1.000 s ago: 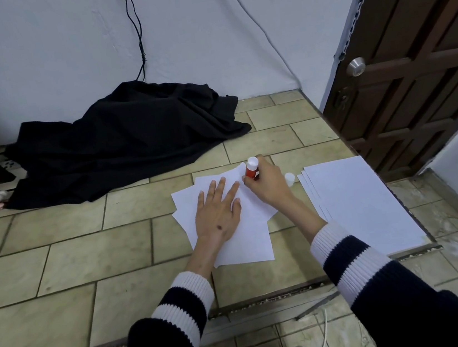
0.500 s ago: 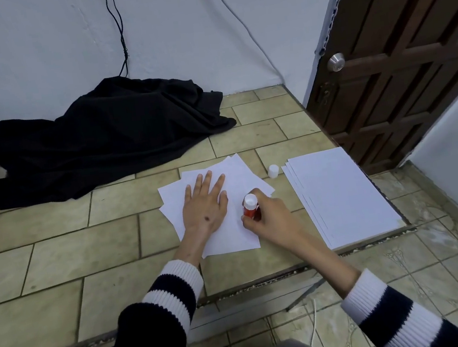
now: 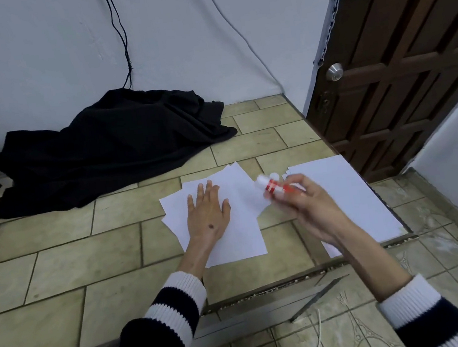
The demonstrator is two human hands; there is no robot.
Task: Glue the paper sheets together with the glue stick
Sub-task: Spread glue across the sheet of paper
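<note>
Right hand (image 3: 310, 206) grips the red glue stick (image 3: 275, 188), lifted off the paper, white tip aimed up-left; long axis runs roughly left-right, slightly tilted. Its white cap (image 3: 273, 175) seems to sit on the tile just behind the tip, blurred. Left hand (image 3: 208, 212) lies flat, fingers spread, pinning the fanned glued sheets (image 3: 238, 230). Fresh paper stack (image 3: 350, 198) lies right of the stick, under the right hand, so that hand is nearer for the next sheet. No label text readable; motion blur.
</note>
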